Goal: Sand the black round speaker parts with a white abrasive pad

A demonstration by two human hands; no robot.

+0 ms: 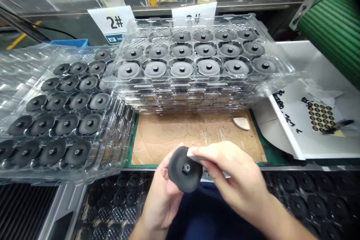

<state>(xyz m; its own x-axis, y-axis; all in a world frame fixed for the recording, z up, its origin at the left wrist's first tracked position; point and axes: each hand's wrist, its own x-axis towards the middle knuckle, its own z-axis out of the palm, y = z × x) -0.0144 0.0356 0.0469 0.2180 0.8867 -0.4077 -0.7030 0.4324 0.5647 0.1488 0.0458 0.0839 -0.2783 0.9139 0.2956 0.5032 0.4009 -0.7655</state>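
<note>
A round black disc with a short raised hub at its centre is in my left hand, whose fingers are closed around its edge from the left and below. Over its upper right rim, my right hand pinches a small white piece that touches the face of the disc. What the white piece is made of I cannot make out. Both hands are above the front edge of a brown cardboard sheet. The underside of the disc is hidden by my left hand.
Clear plastic trays of similar discs are stacked behind the cardboard, with another stack at left. A white curved piece lies on the cardboard. At right, a white bin holds a sticker sheet, beneath a green roll.
</note>
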